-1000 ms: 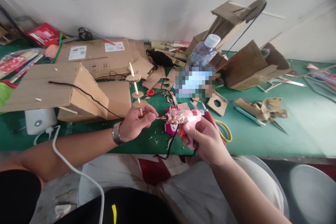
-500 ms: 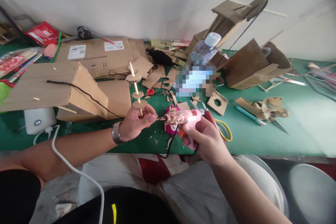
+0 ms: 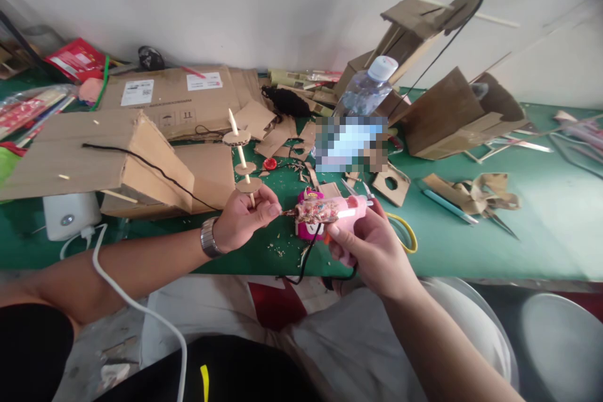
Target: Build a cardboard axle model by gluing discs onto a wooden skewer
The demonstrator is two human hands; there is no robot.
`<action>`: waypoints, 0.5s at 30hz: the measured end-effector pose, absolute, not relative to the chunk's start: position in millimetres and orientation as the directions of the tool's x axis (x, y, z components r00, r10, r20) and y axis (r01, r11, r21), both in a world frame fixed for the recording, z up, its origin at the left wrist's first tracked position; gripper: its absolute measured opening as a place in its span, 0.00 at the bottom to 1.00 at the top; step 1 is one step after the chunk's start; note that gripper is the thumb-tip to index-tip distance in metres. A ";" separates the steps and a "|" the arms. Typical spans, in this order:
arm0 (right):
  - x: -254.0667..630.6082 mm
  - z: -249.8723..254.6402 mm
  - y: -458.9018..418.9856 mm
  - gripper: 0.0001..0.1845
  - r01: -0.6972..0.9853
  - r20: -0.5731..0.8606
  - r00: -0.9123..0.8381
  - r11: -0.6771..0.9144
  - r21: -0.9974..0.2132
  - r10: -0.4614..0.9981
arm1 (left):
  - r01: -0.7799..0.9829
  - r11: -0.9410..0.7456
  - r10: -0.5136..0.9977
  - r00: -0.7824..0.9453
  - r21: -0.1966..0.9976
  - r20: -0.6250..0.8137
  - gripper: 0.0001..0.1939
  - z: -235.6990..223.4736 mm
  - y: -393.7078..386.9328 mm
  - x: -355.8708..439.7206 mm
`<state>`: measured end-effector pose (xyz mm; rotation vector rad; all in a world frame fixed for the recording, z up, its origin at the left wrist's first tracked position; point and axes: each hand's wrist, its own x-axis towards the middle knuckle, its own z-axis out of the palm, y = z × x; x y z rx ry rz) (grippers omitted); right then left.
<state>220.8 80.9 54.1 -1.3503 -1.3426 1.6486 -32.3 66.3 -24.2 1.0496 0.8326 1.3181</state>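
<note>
My left hand (image 3: 245, 221) pinches the lower end of a wooden stick (image 3: 242, 156), which stands nearly upright with a slight lean. Three round cardboard discs (image 3: 245, 168) are threaded on it, one above another, and its top is pointed. My right hand (image 3: 370, 245) is wrapped round the handle of a pink hot glue gun (image 3: 325, 208). The gun points left, its nozzle close to my left fingertips; whether it touches them or something between them, I cannot tell. Behind the gun lies a magenta-and-white object (image 3: 308, 229), partly covered.
A cardboard structure with black string (image 3: 155, 169) stands at left, above a white device (image 3: 70, 217) with a white cable. A plastic bottle (image 3: 365, 91) and a cardboard model (image 3: 447, 116) are behind. Scissors (image 3: 367, 191), cardboard scraps and a teal pen (image 3: 447, 206) lie on the green table.
The glue gun has turned slightly in my right hand, its rear end shifting a little right. The stick with discs leans slightly more to the left; my left hand stays almost still.
</note>
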 end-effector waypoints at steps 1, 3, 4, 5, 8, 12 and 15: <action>220.3 54.3 80.6 0.35 0.137 -0.326 -0.290 -0.298 -0.945 0.900 | -0.345 -0.046 0.991 0.102 0.938 0.086 0.23 -23.8 66.1 -32.4; 219.9 53.2 79.8 0.35 0.130 -0.330 -0.289 -0.304 -0.944 0.899 | -0.341 -0.038 0.992 0.099 0.939 0.076 0.23 -22.3 65.7 -32.4; 220.2 52.2 79.5 0.35 0.122 -0.331 -0.290 -0.308 -0.944 0.898 | -0.341 -0.033 0.993 0.096 0.939 0.069 0.24 -21.2 65.6 -32.3; 220.7 50.8 79.2 0.34 0.112 -0.330 -0.292 -0.310 -0.944 0.898 | -0.344 -0.025 0.993 0.096 0.939 0.062 0.24 -19.7 65.5 -32.1; 223.4 46.7 79.1 0.33 0.088 -0.326 -0.301 -0.314 -0.945 0.896 | -0.385 -0.008 0.995 0.085 0.923 0.044 0.23 -13.5 66.4 -30.9; 226.7 43.6 80.6 0.31 0.074 -0.316 -0.296 -0.308 -0.949 0.902 | -0.500 0.025 0.999 0.045 0.866 -0.002 0.16 -4.5 69.4 -28.7; 227.8 43.0 81.4 0.29 0.061 -0.305 -0.298 -0.301 -0.952 0.904 | -0.527 0.055 0.998 0.037 0.848 -0.041 0.10 -2.7 71.2 -27.8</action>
